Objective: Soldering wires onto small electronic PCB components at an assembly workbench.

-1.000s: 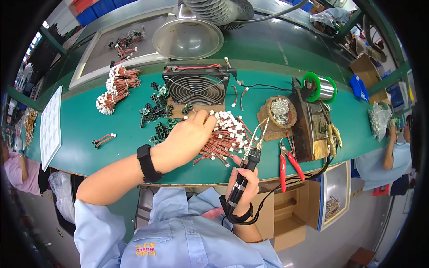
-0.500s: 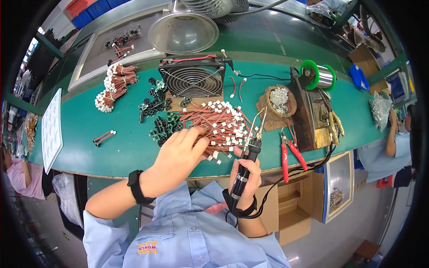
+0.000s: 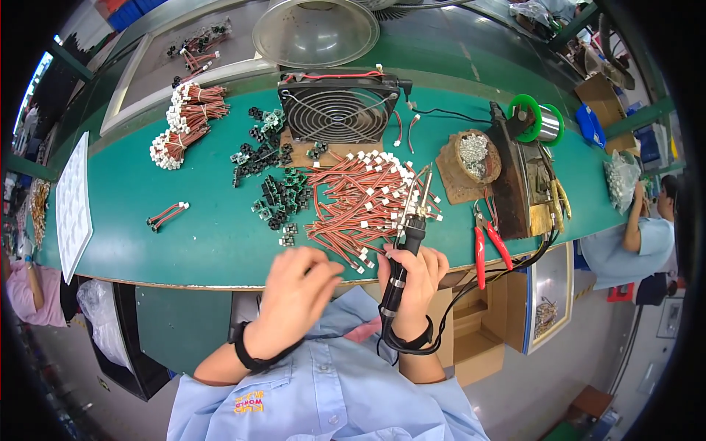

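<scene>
My right hand [image 3: 418, 283] is closed round the black handle of a soldering iron [image 3: 395, 295], which points up and away from me. Its metal tip stands over the right side of a pile of red-and-black wires with white connectors [image 3: 360, 195]. My left hand [image 3: 300, 290] hovers in front of the bench edge, its fingers bent and smeared by motion. Whether anything is between those fingers cannot be made out. Small green circuit boards with black parts [image 3: 283, 197] lie just left of the wire pile, beyond my left hand.
Behind the pile stands a black fan [image 3: 338, 112]. To the right are red-handled pliers [image 3: 485, 248], a bowl of shiny bits [image 3: 478, 156], a solder spool [image 3: 544, 123] and a soldering stand [image 3: 518, 184]. Bundled wires [image 3: 184, 121] and a white tray [image 3: 73, 206] lie left.
My left hand has drawn back from the wire pile toward me, past the bench edge. My right hand still holds the soldering iron. The view has shifted slightly.
</scene>
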Motion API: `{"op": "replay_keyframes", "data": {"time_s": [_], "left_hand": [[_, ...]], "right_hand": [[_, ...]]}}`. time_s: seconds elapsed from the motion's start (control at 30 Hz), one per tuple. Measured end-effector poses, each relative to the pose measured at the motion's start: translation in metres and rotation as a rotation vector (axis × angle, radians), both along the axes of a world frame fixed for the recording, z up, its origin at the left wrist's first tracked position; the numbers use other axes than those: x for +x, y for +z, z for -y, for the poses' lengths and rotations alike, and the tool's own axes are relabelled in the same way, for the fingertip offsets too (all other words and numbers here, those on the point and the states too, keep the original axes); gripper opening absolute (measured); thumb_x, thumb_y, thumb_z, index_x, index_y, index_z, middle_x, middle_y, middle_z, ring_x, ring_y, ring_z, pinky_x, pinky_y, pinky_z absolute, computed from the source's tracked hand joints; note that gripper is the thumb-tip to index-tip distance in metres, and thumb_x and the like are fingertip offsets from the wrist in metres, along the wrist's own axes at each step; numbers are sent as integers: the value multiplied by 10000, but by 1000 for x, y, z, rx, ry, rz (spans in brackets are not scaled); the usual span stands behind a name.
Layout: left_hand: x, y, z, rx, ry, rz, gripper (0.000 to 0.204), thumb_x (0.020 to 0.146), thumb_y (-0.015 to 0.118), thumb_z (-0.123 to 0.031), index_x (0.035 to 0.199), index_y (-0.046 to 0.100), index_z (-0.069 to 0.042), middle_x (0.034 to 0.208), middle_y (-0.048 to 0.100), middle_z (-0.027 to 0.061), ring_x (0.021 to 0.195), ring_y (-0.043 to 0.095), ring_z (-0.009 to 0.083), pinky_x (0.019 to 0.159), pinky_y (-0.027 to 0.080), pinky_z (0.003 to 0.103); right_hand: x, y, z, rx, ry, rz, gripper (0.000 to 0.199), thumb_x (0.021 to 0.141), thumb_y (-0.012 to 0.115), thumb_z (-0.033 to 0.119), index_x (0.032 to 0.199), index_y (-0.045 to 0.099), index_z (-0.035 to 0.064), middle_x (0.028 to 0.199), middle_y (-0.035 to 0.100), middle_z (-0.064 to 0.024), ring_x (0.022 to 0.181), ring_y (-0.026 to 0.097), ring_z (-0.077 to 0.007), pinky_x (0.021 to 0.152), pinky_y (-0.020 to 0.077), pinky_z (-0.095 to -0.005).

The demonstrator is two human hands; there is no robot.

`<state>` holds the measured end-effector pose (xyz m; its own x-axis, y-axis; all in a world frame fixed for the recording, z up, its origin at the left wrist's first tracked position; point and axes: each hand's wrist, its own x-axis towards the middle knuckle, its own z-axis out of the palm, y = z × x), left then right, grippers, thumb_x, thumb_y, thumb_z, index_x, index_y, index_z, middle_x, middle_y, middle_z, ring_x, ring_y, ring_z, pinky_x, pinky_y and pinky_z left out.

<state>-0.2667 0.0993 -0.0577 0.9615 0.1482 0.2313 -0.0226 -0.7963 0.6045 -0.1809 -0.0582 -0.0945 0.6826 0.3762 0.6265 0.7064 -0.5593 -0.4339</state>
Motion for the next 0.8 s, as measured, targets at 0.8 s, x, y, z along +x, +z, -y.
{"op": "replay_keyframes", "data": {"time_s": [0.8], "left_hand": [[4,24,-12,-707,-67,32,183,755,658,-36,919,583,-7,849,591,108,750,577,209,671,448,285]], "right_hand": [[-26,43,3,413,194,-284,451,736,616,-142,1030,351,75,853,579,-179,775,612,-239,711,506,-332]]}}
